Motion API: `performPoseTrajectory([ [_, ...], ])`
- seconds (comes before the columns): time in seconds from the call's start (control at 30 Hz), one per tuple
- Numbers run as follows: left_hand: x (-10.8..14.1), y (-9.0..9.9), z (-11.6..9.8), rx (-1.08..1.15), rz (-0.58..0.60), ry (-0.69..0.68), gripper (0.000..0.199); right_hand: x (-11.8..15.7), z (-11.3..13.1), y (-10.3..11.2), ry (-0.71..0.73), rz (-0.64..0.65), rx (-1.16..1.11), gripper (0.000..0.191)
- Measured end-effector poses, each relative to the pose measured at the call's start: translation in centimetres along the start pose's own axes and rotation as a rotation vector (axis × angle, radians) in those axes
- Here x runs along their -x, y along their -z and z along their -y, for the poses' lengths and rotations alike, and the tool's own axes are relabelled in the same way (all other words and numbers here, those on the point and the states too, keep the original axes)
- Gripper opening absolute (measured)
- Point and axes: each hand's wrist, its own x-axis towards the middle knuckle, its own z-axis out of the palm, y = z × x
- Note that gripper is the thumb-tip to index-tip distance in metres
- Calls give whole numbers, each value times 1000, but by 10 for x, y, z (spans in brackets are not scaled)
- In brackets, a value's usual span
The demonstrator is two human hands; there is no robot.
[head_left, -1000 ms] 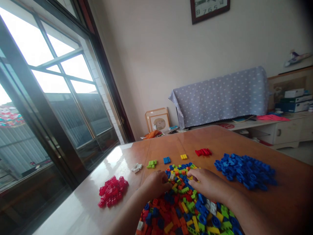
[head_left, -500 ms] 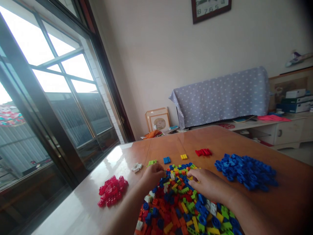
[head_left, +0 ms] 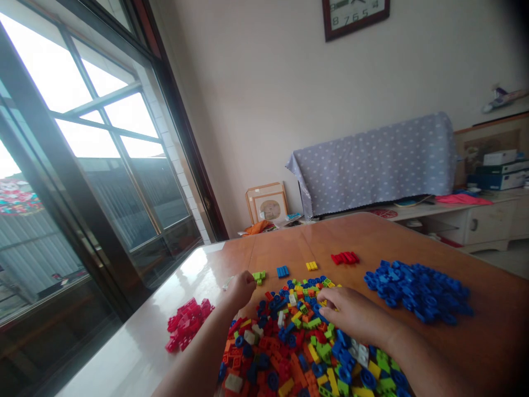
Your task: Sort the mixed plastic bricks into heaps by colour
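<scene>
At a brown desk point(head_left: 314, 240), the left hand point(head_left: 243, 289) sits beside green bricks point(head_left: 260, 277), the right hand point(head_left: 341, 304) curls over a mixed brick pile point(head_left: 303, 353); whether either grips anything cannot be told.

Right in front of me: glossy brown wooden table point(head_left: 367, 234), L side shiny w/ glare. Nearest me, lg. heap of mixed-colour plastic bricks point(head_left: 303, 355). Pile of pink plastic bricks point(head_left: 188, 325) to my L, pile of blue plastic bricks point(head_left: 417, 289) to my R. Far side, L–R, sm. grps: white plastic bricks point(head_left: 226, 283), lime-green plastic bricks point(head_left: 259, 277), flat blue bricks point(head_left: 283, 272), yellow bricks point(head_left: 311, 266), red bricks point(head_left: 345, 257).
</scene>
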Motion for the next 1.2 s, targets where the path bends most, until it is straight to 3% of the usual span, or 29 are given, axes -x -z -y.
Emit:
performPoseTrajectory([
  [0.17,-24,1,1,60,-48,29,13,-1,-2,-1,-8,2,-8,16],
  [0.4,-46,-3,-12,61,-53,50,17,1,1,0,-13,-11,4,14],
  [0.6,-67,-11,-20,0,23,41,17,2,6,5,-27,-10,13,17],
  [0.8,-80,-22,-20,-62,116,47,37,4,10,8,-26,-11,4,17],
  [1.2,-94,-30,-22,-170,170,48,37,5,11,12,-22,-36,-9,19],
])
